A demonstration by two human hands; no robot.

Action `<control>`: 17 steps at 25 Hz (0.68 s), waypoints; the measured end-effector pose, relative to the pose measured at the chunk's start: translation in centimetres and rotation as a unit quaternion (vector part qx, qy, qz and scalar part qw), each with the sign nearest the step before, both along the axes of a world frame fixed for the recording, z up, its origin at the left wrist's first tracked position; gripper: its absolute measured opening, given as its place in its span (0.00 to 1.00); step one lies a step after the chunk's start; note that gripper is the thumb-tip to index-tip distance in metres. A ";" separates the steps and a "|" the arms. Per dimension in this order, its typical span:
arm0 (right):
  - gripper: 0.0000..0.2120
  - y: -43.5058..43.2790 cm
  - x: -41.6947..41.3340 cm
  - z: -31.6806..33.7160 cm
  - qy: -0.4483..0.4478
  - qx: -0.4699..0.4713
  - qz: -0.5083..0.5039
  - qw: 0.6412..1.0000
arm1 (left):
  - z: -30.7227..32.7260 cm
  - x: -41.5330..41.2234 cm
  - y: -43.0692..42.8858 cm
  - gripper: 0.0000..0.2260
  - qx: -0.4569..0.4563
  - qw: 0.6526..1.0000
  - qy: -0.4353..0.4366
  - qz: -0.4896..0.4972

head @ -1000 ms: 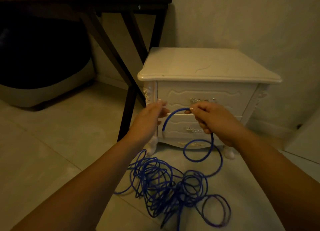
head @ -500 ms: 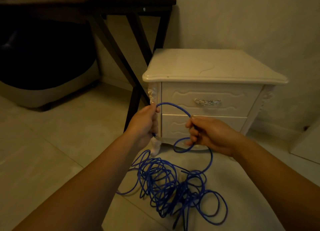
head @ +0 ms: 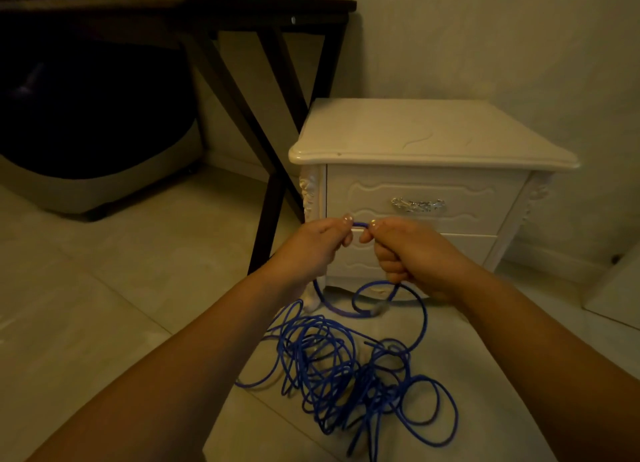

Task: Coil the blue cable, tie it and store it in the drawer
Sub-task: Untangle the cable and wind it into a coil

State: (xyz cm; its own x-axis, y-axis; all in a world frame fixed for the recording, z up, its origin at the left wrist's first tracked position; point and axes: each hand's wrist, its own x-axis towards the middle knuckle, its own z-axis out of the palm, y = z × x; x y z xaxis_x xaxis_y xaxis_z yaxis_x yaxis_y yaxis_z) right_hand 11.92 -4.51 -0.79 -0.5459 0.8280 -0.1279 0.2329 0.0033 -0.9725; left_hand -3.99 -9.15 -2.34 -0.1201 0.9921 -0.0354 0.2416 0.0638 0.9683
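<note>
Floor [head: 121, 305] open leftward | left hand [head: 310, 250], right hand [head: 415, 250] pinch blue cable [head: 322, 354] (fingers [head: 388, 264] curled) | nightstand [head: 433, 132] ahead

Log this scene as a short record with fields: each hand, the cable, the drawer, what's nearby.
left hand: pinches the thin blue cable
right hand: grips the same cable close beside the left
cable state: mostly a loose tangle on the tiled floor, untied
drawer: top drawer of the white carved bedside cabinet closed, silver handle untouched
nearby: dark wooden table left of the cabinet
</note>
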 end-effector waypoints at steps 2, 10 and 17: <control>0.15 0.3 0.2 -0.6 0.133 -0.144 -0.026 0.980 | 0.1 -0.3 0.5 0.17 -0.008 0.988 -0.136 0.067; 0.25 -1.2 -0.3 -1.9 0.290 -0.243 0.075 0.923 | -0.5 0.3 0.6 0.17 -0.076 0.892 -0.372 0.247; 0.09 -0.6 -0.8 -1.5 0.292 -0.191 0.018 0.937 | -0.7 -0.3 0.0 0.12 -0.068 0.876 -0.461 0.127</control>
